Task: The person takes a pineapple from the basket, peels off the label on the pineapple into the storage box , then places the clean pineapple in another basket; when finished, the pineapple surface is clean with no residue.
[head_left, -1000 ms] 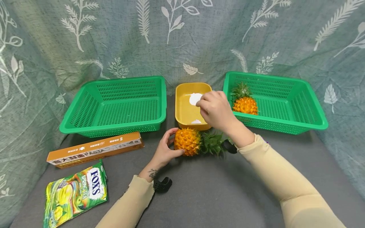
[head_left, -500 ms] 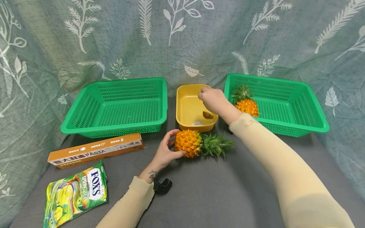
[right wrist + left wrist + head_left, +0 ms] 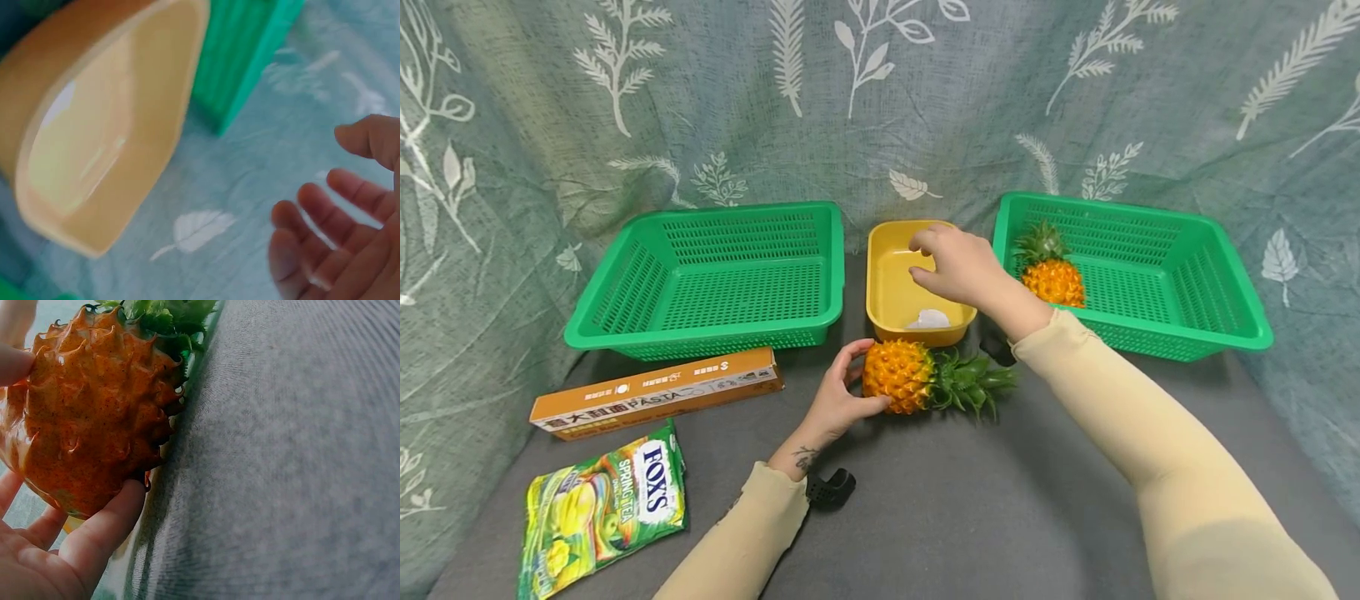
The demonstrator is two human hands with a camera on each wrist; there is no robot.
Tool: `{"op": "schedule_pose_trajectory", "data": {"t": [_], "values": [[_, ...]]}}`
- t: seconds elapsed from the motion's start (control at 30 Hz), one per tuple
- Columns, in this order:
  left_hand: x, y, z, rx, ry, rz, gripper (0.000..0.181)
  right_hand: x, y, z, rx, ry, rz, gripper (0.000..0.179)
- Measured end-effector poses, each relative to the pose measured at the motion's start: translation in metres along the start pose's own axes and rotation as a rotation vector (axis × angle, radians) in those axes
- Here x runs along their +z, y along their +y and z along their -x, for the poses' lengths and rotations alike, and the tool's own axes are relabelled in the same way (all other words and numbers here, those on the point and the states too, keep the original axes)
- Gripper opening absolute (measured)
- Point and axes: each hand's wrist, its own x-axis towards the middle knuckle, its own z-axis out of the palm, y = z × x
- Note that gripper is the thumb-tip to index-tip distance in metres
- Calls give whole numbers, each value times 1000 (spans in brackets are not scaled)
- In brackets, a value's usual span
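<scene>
My left hand (image 3: 835, 398) grips the round base of an orange pineapple (image 3: 897, 377) lying on its side, its green crown pointing right. In the left wrist view, thumb and fingers hold the spiky orange body of the pineapple (image 3: 94, 419) at its lower end and side. Over the yellow tub (image 3: 880, 279) hovers my right hand (image 3: 958, 265), thumb and fingers spread apart around nothing. White paper-like pieces (image 3: 932, 319) lie at the tub's near end. The right wrist view has the same right hand (image 3: 350, 244) with loosely bent fingers, beside the tub (image 3: 156, 106).
A green basket (image 3: 700, 337) stands at the left back. Another green basket (image 3: 1157, 329), holding a second pineapple (image 3: 1054, 282), is at the right back. A pasta box (image 3: 658, 393) and a Fox's candy bag (image 3: 602, 508) lie on the grey table (image 3: 970, 508) at left.
My right hand has let go of a white round piece it pinched over the tub, and its fingers have spread. White paper now shows larger at the tub's near end. The left hand stays put.
</scene>
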Motion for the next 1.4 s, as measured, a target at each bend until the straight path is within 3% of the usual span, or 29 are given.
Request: {"op": "schedule_pose_trajectory", "data": {"t": [0.13,0.27,0.53,0.73,0.87,0.97,1.2,1.4], "values": [[0,-1,0,0,-6,4,74,1,-13,21,33,-35,-158,42],[-2,0,0,-24,-13,11,74,10,-23,43,18,-63,-212,50],[-4,0,1,-57,-32,2,74,45,-39,71,-58,-129,-37,77],[-4,0,2,-70,-42,10,73,64,-45,79,-20,-176,20,86],[-5,2,2,-80,-33,21,70,72,-48,82,25,-151,15,83],[-5,6,1,-93,29,44,61,77,-50,83,54,-112,17,81],[-5,13,2,-155,290,115,50,80,-52,84,80,-89,9,81],[-7,18,2,-102,469,272,58,79,-53,85,75,-80,-3,76]]}}
